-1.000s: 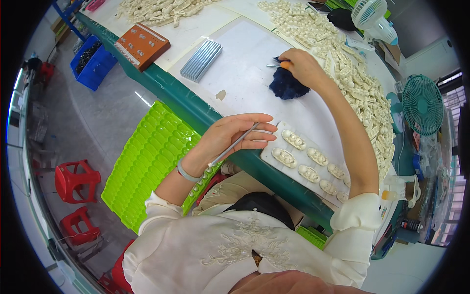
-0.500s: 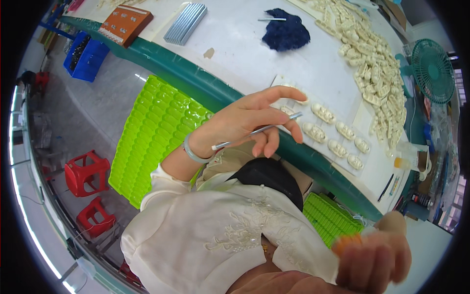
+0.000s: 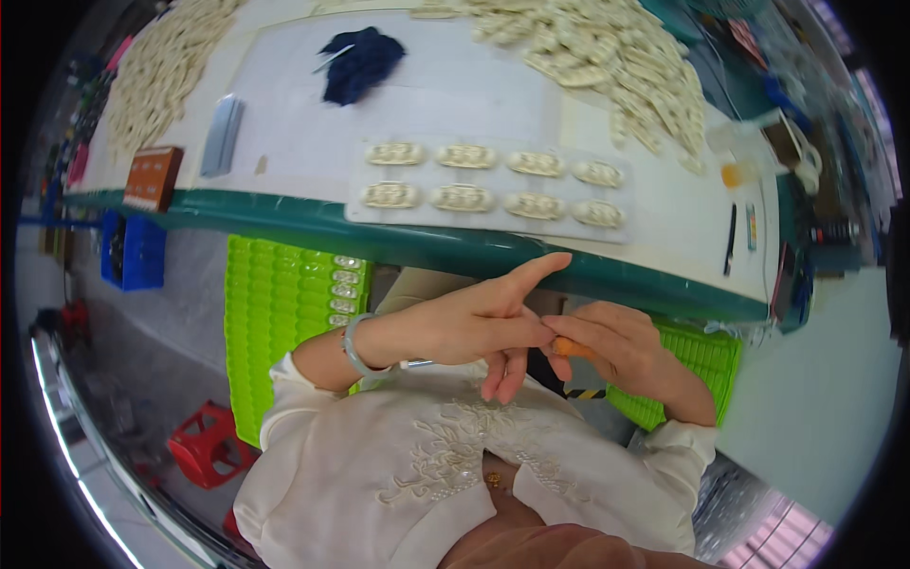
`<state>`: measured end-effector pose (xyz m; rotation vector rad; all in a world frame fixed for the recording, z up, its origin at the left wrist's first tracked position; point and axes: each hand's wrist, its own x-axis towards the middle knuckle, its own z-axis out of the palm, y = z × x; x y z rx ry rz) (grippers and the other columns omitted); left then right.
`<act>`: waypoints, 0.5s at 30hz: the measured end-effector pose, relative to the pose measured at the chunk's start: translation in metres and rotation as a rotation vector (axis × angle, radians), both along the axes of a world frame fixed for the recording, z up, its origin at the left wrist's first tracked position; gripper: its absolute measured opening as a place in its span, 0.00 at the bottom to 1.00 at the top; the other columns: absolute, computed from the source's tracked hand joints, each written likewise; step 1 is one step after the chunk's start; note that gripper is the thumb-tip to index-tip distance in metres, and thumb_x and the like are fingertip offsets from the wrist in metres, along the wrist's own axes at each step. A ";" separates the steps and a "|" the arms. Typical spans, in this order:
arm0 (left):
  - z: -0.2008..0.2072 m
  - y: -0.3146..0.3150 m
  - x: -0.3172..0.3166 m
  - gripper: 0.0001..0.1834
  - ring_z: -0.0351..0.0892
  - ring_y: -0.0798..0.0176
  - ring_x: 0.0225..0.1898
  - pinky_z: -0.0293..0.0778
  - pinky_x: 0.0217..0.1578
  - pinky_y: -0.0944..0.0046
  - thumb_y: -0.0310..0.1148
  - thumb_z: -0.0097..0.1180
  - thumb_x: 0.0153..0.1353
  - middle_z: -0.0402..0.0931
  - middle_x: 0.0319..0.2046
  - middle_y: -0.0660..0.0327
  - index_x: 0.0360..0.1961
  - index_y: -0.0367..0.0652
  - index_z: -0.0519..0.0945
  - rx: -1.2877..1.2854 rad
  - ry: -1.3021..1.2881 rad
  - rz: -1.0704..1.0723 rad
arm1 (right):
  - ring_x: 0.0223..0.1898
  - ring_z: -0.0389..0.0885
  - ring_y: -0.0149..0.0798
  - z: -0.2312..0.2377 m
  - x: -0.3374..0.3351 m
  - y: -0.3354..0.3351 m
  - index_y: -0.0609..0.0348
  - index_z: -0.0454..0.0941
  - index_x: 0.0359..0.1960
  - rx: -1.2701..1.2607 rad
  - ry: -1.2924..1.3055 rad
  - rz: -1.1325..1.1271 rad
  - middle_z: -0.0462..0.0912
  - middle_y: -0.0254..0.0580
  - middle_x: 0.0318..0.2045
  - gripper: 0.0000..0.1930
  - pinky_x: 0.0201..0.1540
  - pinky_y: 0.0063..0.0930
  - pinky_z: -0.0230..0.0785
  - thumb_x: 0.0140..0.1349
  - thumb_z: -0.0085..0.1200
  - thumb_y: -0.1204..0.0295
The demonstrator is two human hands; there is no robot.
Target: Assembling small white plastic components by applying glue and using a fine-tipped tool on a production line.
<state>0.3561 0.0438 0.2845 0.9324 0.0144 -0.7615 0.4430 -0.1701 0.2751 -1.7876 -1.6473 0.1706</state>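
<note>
My left hand (image 3: 474, 325) is held before my chest, with one digit stretched out toward the table edge and the others bent. A short end of a slim metal rod (image 3: 415, 363) shows beneath its wrist; the rest is hidden under the palm. My right hand (image 3: 616, 346) is closed around a small orange thing (image 3: 573, 348), its kind unclear. The tip of that thing meets the left fingertips. Beyond the hands, a white board (image 3: 493, 226) at the table's near edge carries two rows of cream oval moulded pieces (image 3: 461, 197).
Heaps of cream pieces (image 3: 607, 57) cover the table's far right and far left. A dark blue cloth (image 3: 365, 64), a blue-grey ridged block (image 3: 222, 136) and a brown box (image 3: 154, 178) lie on top. Green trays (image 3: 275, 332) flank me. A black pen (image 3: 731, 237) lies at right.
My view has swung toward the table's middle. The right hand has come up from the lower right with the orange thing and met the left hand. The left hand's rod is now mostly hidden.
</note>
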 end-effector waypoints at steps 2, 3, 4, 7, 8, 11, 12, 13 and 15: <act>0.005 -0.008 0.006 0.34 0.81 0.59 0.22 0.77 0.19 0.69 0.32 0.38 0.68 0.78 0.40 0.44 0.70 0.46 0.38 -0.046 0.079 -0.005 | 0.28 0.79 0.35 -0.008 -0.003 -0.010 0.63 0.77 0.45 0.093 0.208 -0.060 0.80 0.41 0.33 0.17 0.27 0.23 0.71 0.52 0.56 0.80; 0.007 -0.010 0.009 0.34 0.82 0.57 0.23 0.78 0.20 0.68 0.35 0.38 0.68 0.78 0.40 0.43 0.70 0.45 0.39 -0.094 0.155 0.028 | 0.28 0.79 0.35 -0.009 -0.003 -0.017 0.63 0.77 0.45 0.099 0.212 -0.086 0.80 0.41 0.33 0.17 0.27 0.23 0.71 0.52 0.56 0.80; 0.007 -0.010 0.011 0.33 0.83 0.55 0.25 0.78 0.22 0.67 0.44 0.37 0.67 0.77 0.40 0.41 0.68 0.38 0.48 -0.106 0.071 0.084 | 0.25 0.78 0.33 -0.010 -0.002 -0.024 0.63 0.77 0.45 0.087 0.399 -0.210 0.79 0.42 0.32 0.16 0.25 0.22 0.70 0.52 0.55 0.81; -0.012 -0.007 0.016 0.35 0.82 0.54 0.25 0.79 0.22 0.67 0.50 0.36 0.66 0.78 0.38 0.42 0.63 0.31 0.59 -0.064 -0.103 0.207 | 0.20 0.75 0.27 -0.029 0.000 -0.031 0.65 0.77 0.43 0.155 0.736 -0.412 0.79 0.42 0.26 0.12 0.23 0.19 0.68 0.57 0.50 0.82; -0.020 -0.012 0.019 0.26 0.82 0.57 0.29 0.79 0.25 0.69 0.39 0.45 0.65 0.76 0.41 0.46 0.57 0.29 0.67 -0.210 -0.127 0.326 | 0.19 0.75 0.27 -0.037 -0.002 -0.028 0.66 0.77 0.43 0.232 1.057 -0.456 0.78 0.41 0.25 0.10 0.23 0.19 0.67 0.60 0.48 0.81; -0.026 -0.033 0.024 0.23 0.79 0.63 0.33 0.78 0.30 0.72 0.22 0.52 0.60 0.71 0.44 0.51 0.57 0.29 0.67 0.318 -0.553 0.372 | 0.19 0.74 0.25 -0.047 -0.004 -0.018 0.68 0.77 0.43 0.352 1.453 -0.480 0.78 0.38 0.25 0.09 0.22 0.19 0.66 0.66 0.45 0.77; -0.023 -0.035 0.028 0.22 0.75 0.67 0.39 0.77 0.34 0.73 0.12 0.54 0.54 0.67 0.45 0.56 0.52 0.31 0.71 0.373 -0.529 0.347 | 0.19 0.74 0.26 -0.045 -0.002 -0.014 0.68 0.76 0.42 0.273 1.454 -0.456 0.79 0.39 0.25 0.09 0.23 0.19 0.67 0.66 0.46 0.77; -0.025 -0.035 0.030 0.22 0.75 0.67 0.39 0.77 0.34 0.73 0.12 0.54 0.54 0.67 0.45 0.56 0.52 0.31 0.71 0.380 -0.518 0.339 | 0.19 0.74 0.26 -0.044 0.000 -0.013 0.68 0.76 0.42 0.196 1.454 -0.431 0.79 0.39 0.25 0.09 0.23 0.18 0.67 0.66 0.47 0.77; -0.029 -0.031 0.035 0.10 0.73 0.69 0.41 0.73 0.36 0.72 0.19 0.54 0.59 0.70 0.47 0.58 0.43 0.36 0.76 0.521 -0.568 0.351 | 0.22 0.76 0.27 -0.043 0.015 -0.016 0.66 0.77 0.43 0.174 1.390 -0.365 0.80 0.40 0.27 0.09 0.25 0.19 0.68 0.63 0.52 0.75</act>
